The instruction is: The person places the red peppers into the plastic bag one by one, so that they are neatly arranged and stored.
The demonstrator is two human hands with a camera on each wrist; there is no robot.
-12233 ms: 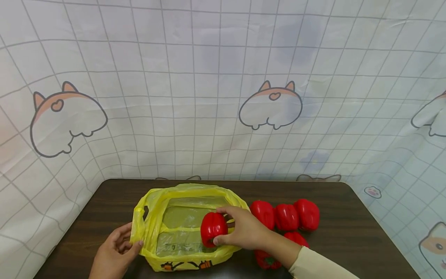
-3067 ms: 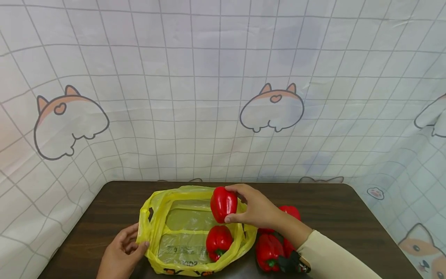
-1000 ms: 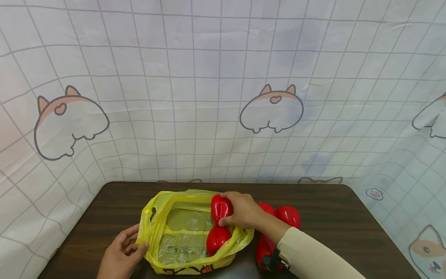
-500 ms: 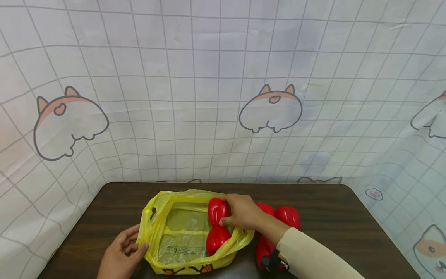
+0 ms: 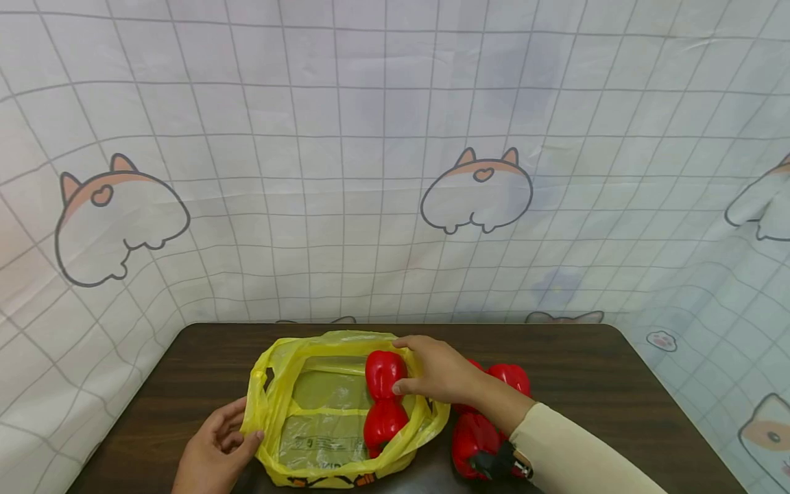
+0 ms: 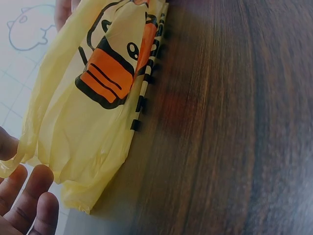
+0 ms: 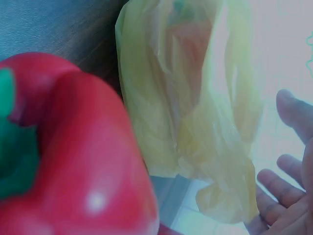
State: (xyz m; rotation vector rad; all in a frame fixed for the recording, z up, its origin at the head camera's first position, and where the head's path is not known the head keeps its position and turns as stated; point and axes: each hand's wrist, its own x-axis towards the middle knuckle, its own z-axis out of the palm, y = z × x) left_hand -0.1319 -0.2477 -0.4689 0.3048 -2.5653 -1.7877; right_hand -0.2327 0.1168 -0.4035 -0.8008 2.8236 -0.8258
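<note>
A yellow plastic bag (image 5: 269, 405) stands with its mouth spread wide on the dark table. My left hand (image 5: 216, 446) pinches the bag's left edge between thumb and fingers; in the left wrist view the film runs between the fingers (image 6: 36, 181) and thumb. Two red bell peppers lie along the bag's right side: a near one (image 5: 384, 425) and a far one (image 5: 384, 374) behind it. Over the bag's right rim hovers my right hand (image 5: 441, 370), thumb and fingers spread beside the far pepper. The right wrist view has this hand (image 7: 288, 196) holding nothing.
Several more red bell peppers (image 5: 474, 439) sit right of the bag, partly hidden under my right forearm. One large pepper (image 7: 98, 161) with a green stem looms close in the right wrist view. A gridded cloth (image 5: 345, 206) hangs behind the table (image 5: 574, 405).
My right hand has set the second pepper down in the bag behind the first one, let go and drawn slightly right. The left hand keeps its hold on the bag.
</note>
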